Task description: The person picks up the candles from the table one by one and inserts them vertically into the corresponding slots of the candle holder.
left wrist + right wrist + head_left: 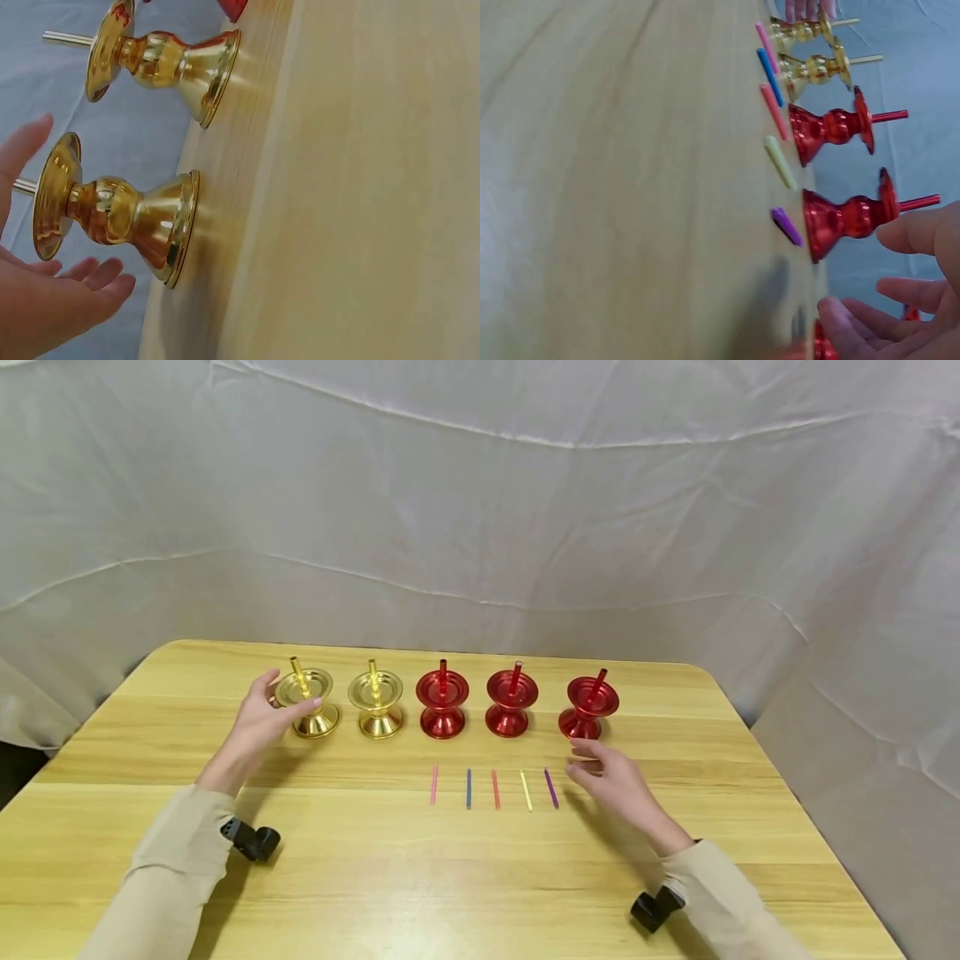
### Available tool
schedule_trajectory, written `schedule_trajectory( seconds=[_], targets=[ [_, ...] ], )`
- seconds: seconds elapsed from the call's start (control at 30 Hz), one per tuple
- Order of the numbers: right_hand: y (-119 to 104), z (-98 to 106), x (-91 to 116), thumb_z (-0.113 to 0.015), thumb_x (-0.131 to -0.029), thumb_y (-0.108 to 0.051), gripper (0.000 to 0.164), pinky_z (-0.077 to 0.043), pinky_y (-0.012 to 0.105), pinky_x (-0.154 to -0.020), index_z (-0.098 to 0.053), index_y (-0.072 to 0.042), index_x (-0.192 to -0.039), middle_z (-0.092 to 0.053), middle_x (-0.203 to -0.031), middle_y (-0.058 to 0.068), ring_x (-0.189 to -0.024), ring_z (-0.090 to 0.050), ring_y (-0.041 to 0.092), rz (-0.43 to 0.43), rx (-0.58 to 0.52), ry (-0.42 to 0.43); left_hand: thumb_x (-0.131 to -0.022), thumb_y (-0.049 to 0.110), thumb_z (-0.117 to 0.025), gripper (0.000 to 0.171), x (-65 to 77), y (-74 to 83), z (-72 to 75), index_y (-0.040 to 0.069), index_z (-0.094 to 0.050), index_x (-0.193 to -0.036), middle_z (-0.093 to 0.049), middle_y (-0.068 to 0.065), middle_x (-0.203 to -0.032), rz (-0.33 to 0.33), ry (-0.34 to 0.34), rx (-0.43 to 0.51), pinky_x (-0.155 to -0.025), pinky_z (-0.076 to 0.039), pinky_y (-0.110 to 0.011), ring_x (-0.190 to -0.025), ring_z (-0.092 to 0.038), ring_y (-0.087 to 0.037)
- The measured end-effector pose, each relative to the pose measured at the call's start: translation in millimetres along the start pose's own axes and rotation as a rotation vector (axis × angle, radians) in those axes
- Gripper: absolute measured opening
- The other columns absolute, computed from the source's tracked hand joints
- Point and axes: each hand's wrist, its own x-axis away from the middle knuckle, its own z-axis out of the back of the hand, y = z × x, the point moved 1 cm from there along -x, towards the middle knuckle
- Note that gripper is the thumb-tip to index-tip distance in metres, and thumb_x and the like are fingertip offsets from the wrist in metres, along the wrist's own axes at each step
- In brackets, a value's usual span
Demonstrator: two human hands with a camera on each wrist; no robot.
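My left hand (251, 727) reaches beside the leftmost gold candle holder (317, 722), thumb and fingers spread to either side of its dish. In the left wrist view, that same gold holder (112, 210) stands between the thumb and the other fingers, which are not closed round it. My right hand (618, 785) hovers just in front of the rightmost red candle holder (580, 724), its fingers loosely bent and apart with nothing between them. To its left lies a purple stick candle (551, 788). Every holder stands upright with a thin tube rising from its dish.
A second gold holder (380, 721) and two more red holders, one central (442, 722) and one right of it (507, 721), complete the row. Pink (434, 784), blue (468, 789), coral (496, 790) and yellow (527, 791) candles lie before them on the wooden table (405, 893).
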Motion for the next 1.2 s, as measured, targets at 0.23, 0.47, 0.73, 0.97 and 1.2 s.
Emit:
schedule_trajectory(
  seconds=[0.23,0.47,0.73,0.97,1.2],
  targets=[
    [3,-18,-3,-0.066,-0.087,-0.004,0.038,-0.054,0.033,-0.079,-0.058,0.011,-0.122,-0.067,-0.104,0.016,-0.092,-0.065,0.028,-0.053,-0.022,0.001,-0.09,0.025,-0.071,0.098,-1.7,-1.8,-0.4,-0.001,-0.001,-0.153,-0.029,-0.031,-0.147,0.01,-0.018,0.01,-0.109,-0.032,-0.047,-0.13,-0.036,-0.039],
    [0,-31,-6,-0.074,-0.08,-0.005,0.025,-0.051,0.025,-0.069,-0.069,0.005,-0.102,-0.065,-0.081,0.001,-0.075,-0.061,0.013,-0.052,0.068,0.031,-0.091,0.021,-0.069,0.093,-3.1,-6.1,-1.3,-0.002,-0.003,-0.152,-0.028,-0.029,-0.148,-0.009,-0.01,0.044,-0.11,-0.03,-0.044,-0.134,-0.033,-0.038],
    [-8,-34,-7,-0.074,-0.075,0.002,0.011,-0.045,0.023,-0.06,-0.07,0.001,-0.085,-0.06,-0.069,-0.001,-0.063,-0.052,0.009,0.0,0.16,0.031,-0.093,0.018,-0.066,0.092,-2.9,-6.9,-3.9,-0.001,0.001,-0.152,-0.022,-0.03,-0.151,-0.004,-0.013,0.079,-0.113,-0.026,-0.045,-0.137,-0.027,-0.04],
    [-12,-33,-10,-0.067,-0.077,0.008,0.013,-0.049,0.028,-0.064,-0.073,0.003,-0.087,-0.066,-0.073,0.002,-0.067,-0.055,0.012,0.081,0.212,0.002,-0.094,0.016,-0.064,0.089,-4.5,-8.7,-4.3,0.0,0.002,-0.152,-0.02,-0.03,-0.151,-0.01,-0.013,0.094,-0.113,-0.025,-0.045,-0.137,-0.025,-0.04],
    [-14,-27,-15,-0.065,-0.085,0.003,0.013,-0.048,0.026,-0.062,-0.072,0.003,-0.096,-0.063,-0.078,0.003,-0.071,-0.054,0.013,-0.031,0.153,-0.052,-0.094,0.019,-0.064,0.089,-3.9,-10.6,-5.9,0.001,0.002,-0.152,-0.02,-0.029,-0.151,-0.014,-0.018,0.113,-0.114,-0.023,-0.047,-0.137,-0.024,-0.04]
  ],
)
